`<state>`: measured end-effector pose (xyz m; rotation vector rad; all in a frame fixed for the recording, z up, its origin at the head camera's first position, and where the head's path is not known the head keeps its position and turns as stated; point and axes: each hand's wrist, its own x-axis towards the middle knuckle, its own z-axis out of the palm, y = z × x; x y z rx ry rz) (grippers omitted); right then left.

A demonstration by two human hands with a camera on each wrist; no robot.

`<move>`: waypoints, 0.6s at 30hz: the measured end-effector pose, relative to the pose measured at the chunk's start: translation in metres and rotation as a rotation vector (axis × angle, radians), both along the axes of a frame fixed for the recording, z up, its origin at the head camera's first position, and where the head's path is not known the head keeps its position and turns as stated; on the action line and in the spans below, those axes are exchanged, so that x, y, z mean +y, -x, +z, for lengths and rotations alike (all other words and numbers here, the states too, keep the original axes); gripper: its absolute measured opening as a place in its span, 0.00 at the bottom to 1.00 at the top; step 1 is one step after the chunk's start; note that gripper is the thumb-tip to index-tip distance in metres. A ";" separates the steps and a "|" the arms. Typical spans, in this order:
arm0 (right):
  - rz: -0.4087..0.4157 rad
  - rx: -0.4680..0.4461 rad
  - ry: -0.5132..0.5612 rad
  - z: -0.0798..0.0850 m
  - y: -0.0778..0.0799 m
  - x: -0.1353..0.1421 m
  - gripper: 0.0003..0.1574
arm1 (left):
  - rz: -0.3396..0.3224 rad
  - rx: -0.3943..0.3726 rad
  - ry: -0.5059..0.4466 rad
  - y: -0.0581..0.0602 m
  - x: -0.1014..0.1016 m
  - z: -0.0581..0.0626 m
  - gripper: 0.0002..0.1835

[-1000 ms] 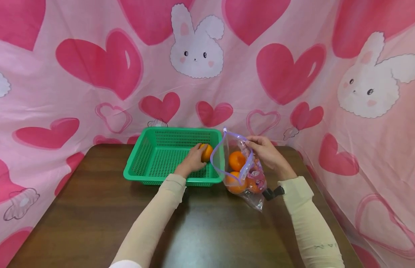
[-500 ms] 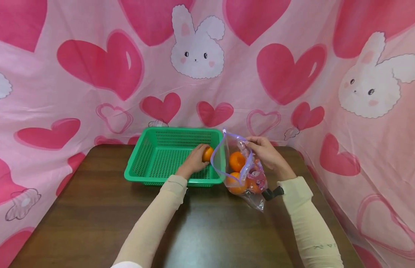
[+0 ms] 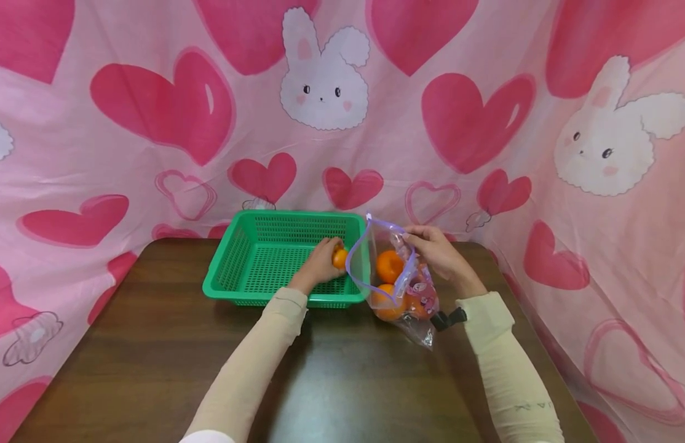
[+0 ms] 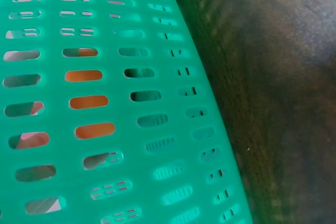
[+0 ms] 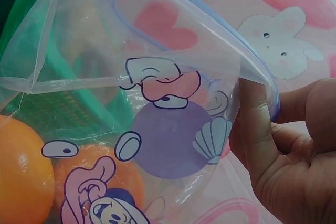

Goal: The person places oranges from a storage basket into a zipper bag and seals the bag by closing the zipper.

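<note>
Just right of the green basket, the right hand pinched the edge of a clear bag containing oranges, while the left hand gripped another orange inside the basket's right end, and heart-patterned cloth hung behind the basket.

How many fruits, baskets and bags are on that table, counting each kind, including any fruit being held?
Orange fruits: 4 visible (1 in the left hand, 3 in the bag; its print may hide more)
Green baskets: 1
Clear bags: 1
Total: 6 visible
</note>
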<state>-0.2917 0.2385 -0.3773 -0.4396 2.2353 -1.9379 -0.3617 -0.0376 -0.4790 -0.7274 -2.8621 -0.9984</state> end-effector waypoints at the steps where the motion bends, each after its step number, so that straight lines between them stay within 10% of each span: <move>1: -0.002 -0.004 0.005 0.000 0.000 0.000 0.20 | -0.001 -0.008 0.005 0.000 0.000 0.000 0.31; 18: 0.009 -0.004 -0.013 0.001 -0.001 -0.003 0.20 | -0.007 -0.063 0.039 -0.004 -0.002 0.000 0.37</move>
